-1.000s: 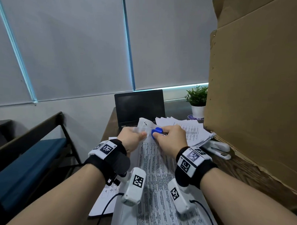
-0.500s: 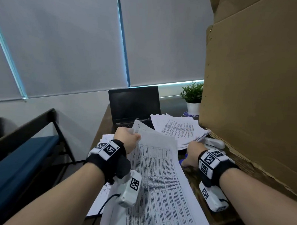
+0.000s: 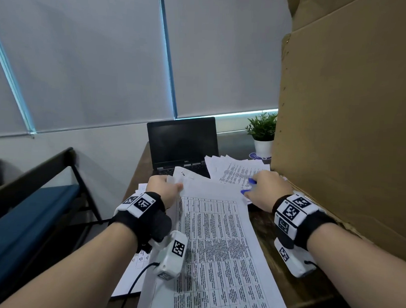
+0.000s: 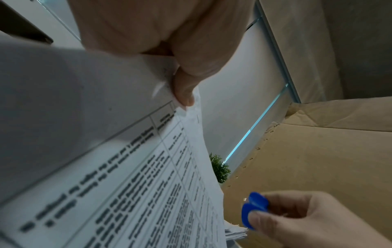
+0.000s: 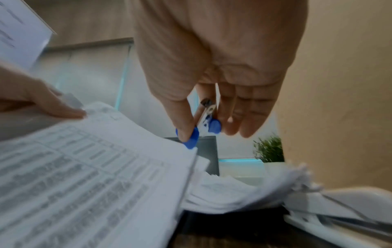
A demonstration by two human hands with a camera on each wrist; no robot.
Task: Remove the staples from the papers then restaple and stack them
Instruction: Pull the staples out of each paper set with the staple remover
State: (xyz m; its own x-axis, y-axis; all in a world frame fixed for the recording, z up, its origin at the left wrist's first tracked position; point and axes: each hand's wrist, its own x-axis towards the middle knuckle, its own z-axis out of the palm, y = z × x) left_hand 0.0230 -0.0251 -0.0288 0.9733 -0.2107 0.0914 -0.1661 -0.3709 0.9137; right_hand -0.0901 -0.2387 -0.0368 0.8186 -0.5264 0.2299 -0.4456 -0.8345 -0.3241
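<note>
1. Two hands show in the head view. Your left hand (image 3: pixel 164 187) pinches the top corner of the printed packet (image 3: pixel 216 243), which runs down the worktop (image 3: pixel 261 228) toward you. Your right hand (image 3: pixel 265 190) holds the blue staple remover (image 3: pixel 248 187) over the loose pile of papers (image 3: pixel 236 171) beside the cardboard box (image 3: pixel 347 127). I judge you are at the end of the staple-pulling step: the remover is well apart from the pinched corner.

2. Left wrist view: your thumb (image 4: pixel 184 90) presses the packet's corner (image 4: pixel 188 107) against fingers hidden behind the sheets. I cannot see a staple there, so whether it is out is unclear. The remover (image 4: pixel 253 209) sits low at right in your other hand.

3. Right wrist view: your thumb and forefinger grip the remover's blue tabs (image 5: pixel 192 136), the other fingers hanging relaxed. The white stapler (image 5: pixel 339 209) lies on the worktop just right of the pile. The next move probably calls for setting the remover down, taking the stapler, and keeping your left pinch firm so the sheets stay squared for the new staple.
</note>
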